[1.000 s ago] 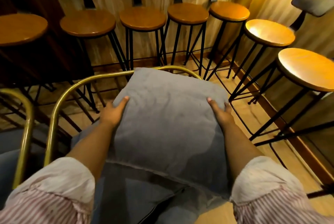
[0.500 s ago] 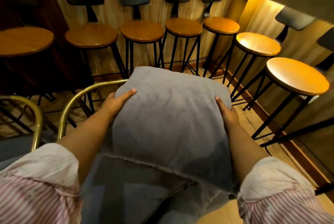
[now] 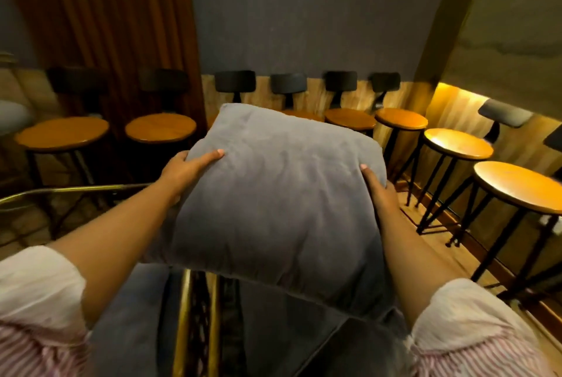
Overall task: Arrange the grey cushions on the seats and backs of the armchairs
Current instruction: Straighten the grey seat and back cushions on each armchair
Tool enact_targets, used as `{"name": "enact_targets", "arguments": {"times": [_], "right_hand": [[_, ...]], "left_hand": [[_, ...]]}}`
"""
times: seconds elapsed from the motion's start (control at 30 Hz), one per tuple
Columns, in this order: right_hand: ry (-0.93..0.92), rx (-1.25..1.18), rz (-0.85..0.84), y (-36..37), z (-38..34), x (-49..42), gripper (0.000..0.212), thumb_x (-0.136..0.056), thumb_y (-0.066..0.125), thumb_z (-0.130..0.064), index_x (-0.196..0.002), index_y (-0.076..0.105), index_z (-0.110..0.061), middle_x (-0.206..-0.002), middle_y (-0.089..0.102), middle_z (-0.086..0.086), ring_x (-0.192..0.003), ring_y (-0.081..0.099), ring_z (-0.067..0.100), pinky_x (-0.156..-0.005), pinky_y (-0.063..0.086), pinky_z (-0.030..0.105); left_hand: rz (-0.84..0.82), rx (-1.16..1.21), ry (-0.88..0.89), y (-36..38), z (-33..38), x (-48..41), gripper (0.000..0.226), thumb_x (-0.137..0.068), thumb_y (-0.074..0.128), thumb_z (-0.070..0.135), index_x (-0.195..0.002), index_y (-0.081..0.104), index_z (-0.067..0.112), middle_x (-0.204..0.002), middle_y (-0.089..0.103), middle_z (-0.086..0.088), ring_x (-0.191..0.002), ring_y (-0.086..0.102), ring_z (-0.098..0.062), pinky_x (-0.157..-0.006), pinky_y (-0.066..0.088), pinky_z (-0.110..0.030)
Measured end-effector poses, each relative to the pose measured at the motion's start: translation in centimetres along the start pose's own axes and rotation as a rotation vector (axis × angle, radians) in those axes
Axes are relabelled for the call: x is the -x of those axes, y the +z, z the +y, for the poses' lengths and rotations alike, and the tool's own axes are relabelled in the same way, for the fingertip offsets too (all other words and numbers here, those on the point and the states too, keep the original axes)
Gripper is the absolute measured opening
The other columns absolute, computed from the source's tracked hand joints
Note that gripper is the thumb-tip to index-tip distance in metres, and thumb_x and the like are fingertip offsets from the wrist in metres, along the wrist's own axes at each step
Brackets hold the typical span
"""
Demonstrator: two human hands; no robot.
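Note:
A large square grey cushion point(image 3: 279, 194) fills the middle of the view, held up in the air and tilted away from me. My left hand point(image 3: 187, 168) grips its left edge, fingers on top. My right hand point(image 3: 378, 186) grips its right edge. Below it lie grey seat cushions point(image 3: 130, 328) of two armchairs, parted by brass frame tubes point(image 3: 184, 322). A curved brass armchair rail point(image 3: 76, 189) runs at the left behind my forearm. The lower part of the right armchair is hidden by the held cushion.
A row of bar stools with round wooden seats point(image 3: 160, 127) and dark backrests lines the far wall. More stools point(image 3: 517, 186) stand along the lit right wall on black metal legs. A brown curtain point(image 3: 100, 27) hangs at the back left.
Both hands have lifted the grey cushion up off the armchair back and toward me. The view has tilted upward, showing more of the wall.

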State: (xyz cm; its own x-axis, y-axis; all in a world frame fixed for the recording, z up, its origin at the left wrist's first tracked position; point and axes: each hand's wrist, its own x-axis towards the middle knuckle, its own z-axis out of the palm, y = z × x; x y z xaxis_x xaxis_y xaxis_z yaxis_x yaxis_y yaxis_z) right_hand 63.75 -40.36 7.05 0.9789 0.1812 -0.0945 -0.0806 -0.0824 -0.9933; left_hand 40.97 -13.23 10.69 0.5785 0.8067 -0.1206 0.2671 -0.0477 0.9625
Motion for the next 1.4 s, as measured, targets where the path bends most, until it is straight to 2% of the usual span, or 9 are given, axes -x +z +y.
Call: {"name": "enact_targets", "arguments": {"times": [0.13,0.2,0.37,0.67,0.8,1.0,1.13,1.3,1.4], "right_hand": [[-0.033,-0.061,-0.111,5.7,-0.7,6.1,0.068,-0.082,0.065,-0.047,-0.138,0.046,-0.013,-0.141,0.051,0.012,-0.128,0.048,0.032,-0.093,0.038,0.033],[-0.045,-0.087,-0.179,8.7,-0.8,8.7,0.067,-0.080,0.068,-0.047,-0.134,0.050,-0.013,-0.136,0.056,0.011,-0.125,0.052,0.031,-0.090,0.040,0.031],[-0.048,-0.088,-0.324,14.9,-1.3,13.1,0.077,-0.074,0.071,-0.054,-0.134,0.049,-0.012,-0.132,0.059,0.009,-0.119,0.056,0.032,-0.094,0.045,0.036],[-0.055,-0.017,-0.513,23.1,-1.2,17.6,0.066,-0.079,0.067,-0.052,-0.130,0.051,-0.014,-0.130,0.059,0.012,-0.117,0.055,0.034,-0.095,0.044,0.042],[-0.089,-0.020,-0.575,26.7,-0.6,18.8,0.069,-0.077,0.069,-0.052,-0.132,0.050,-0.016,-0.127,0.059,0.005,-0.118,0.055,0.032,-0.096,0.045,0.043],[-0.173,-0.044,-0.593,34.7,0.5,19.7,0.081,-0.073,0.073,-0.050,-0.140,0.040,-0.019,-0.139,0.052,0.008,-0.124,0.051,0.029,-0.100,0.045,0.043],[-0.142,-0.092,-0.521,41.8,1.4,18.9,0.091,-0.068,0.076,-0.051,-0.142,0.038,-0.014,-0.140,0.051,0.008,-0.124,0.051,0.025,-0.096,0.044,0.035],[-0.049,-0.130,-0.569,51.1,1.9,17.2,0.072,-0.068,0.076,-0.047,-0.130,0.053,-0.017,-0.118,0.060,0.000,-0.109,0.057,0.021,-0.085,0.045,0.032],[0.011,-0.119,-0.626,54.9,2.6,15.1,0.094,-0.053,0.081,-0.056,-0.136,0.045,-0.026,-0.129,0.058,-0.003,-0.111,0.056,0.018,-0.093,0.047,0.038]], "left_hand": [[0.144,0.002,0.020,-8.7,-0.7,4.1,0.090,-0.068,0.070,0.062,-0.142,0.036,0.023,-0.143,0.046,-0.011,-0.125,0.047,-0.038,-0.102,0.040,-0.057],[0.188,0.010,0.021,-12.6,-1.4,6.2,0.094,-0.065,0.070,0.064,-0.142,0.037,0.022,-0.143,0.046,-0.011,-0.124,0.048,-0.038,-0.102,0.041,-0.057],[0.350,0.039,-0.024,-19.6,-3.9,10.2,0.084,-0.075,0.068,0.054,-0.144,0.036,0.016,-0.146,0.044,-0.013,-0.127,0.047,-0.037,-0.099,0.040,-0.051],[0.550,0.019,-0.169,-27.1,-8.0,15.0,0.102,-0.060,0.067,0.071,-0.144,0.035,0.023,-0.148,0.041,-0.013,-0.129,0.044,-0.041,-0.104,0.038,-0.059],[0.584,0.003,-0.193,-30.1,-9.9,14.9,0.100,-0.063,0.070,0.066,-0.144,0.033,0.020,-0.147,0.040,-0.014,-0.128,0.044,-0.041,-0.103,0.038,-0.061],[0.411,-0.144,-0.339,-36.8,-11.9,9.5,0.095,-0.058,0.078,0.058,-0.137,0.046,0.016,-0.141,0.051,-0.013,-0.127,0.048,-0.038,-0.102,0.041,-0.051],[0.336,-0.125,-0.274,-41.6,-13.4,2.6,0.083,-0.060,0.086,0.037,-0.133,0.053,0.017,-0.132,0.059,-0.004,-0.118,0.054,-0.028,-0.093,0.044,-0.039],[0.315,-0.088,-0.200,-48.3,-16.3,-8.5,0.129,-0.019,0.094,0.052,-0.136,0.047,0.024,-0.136,0.057,-0.002,-0.125,0.054,-0.028,-0.102,0.045,-0.052],[0.338,-0.048,-0.197,-49.8,-16.6,-13.9,0.127,-0.031,0.096,0.034,-0.142,0.035,0.018,-0.142,0.049,-0.005,-0.129,0.048,-0.029,-0.106,0.042,-0.049]]}}
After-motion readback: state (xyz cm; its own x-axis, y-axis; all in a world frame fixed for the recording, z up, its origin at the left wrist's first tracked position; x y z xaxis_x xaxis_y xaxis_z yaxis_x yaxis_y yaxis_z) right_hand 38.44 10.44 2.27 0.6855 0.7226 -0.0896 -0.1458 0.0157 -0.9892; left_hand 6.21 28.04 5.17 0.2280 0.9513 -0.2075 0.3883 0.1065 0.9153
